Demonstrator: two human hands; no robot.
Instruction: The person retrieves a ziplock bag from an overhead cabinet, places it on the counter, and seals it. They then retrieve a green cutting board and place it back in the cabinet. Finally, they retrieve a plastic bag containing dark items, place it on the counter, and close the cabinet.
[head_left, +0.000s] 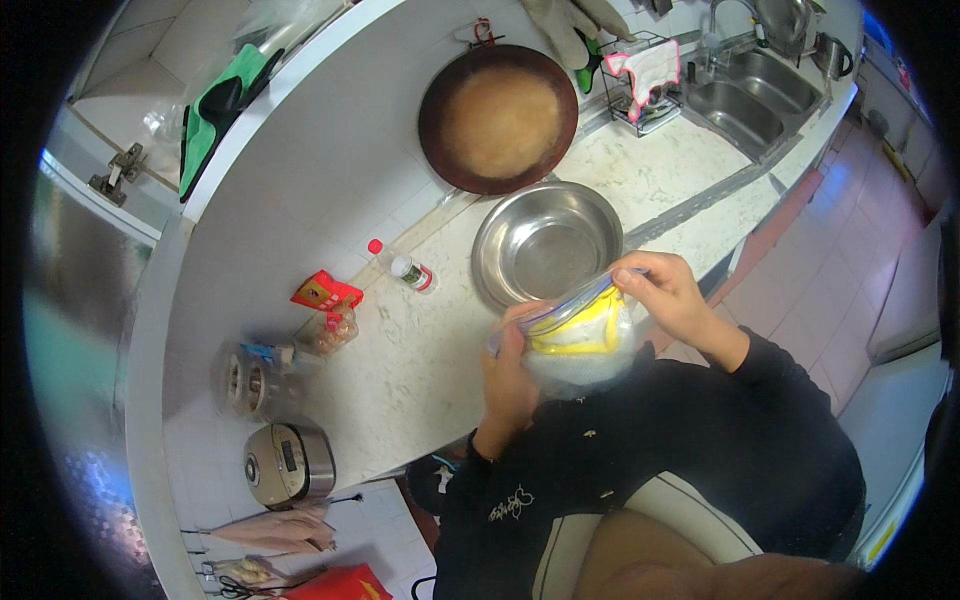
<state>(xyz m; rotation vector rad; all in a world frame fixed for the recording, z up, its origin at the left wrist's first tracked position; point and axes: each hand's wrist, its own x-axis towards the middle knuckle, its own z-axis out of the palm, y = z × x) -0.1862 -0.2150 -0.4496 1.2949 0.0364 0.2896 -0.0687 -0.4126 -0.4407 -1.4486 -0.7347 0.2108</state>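
Note:
A clear zip bag (581, 352) hangs between my hands, close to my chest, with white contents and a yellow-edged piece showing through the plastic. The fingers of my left hand (511, 367) pinch one top corner of the bag. At the opposite top corner, my right hand (664, 292) grips the zip edge between thumb and fingers. Whether the zip is parted cannot be told. Just beyond the bag, a wide stainless steel basin (551, 240) sits on the marbled counter (405, 360), with only bare metal visible inside it.
Behind the basin a large round pan (499, 120) leans against the wall. To the left are a small red-capped bottle (409, 270), a red packet (324, 291), jars (251, 382) and a rice cooker (289, 465). A wire rack (641, 90) and a double sink (739, 112) are at upper right.

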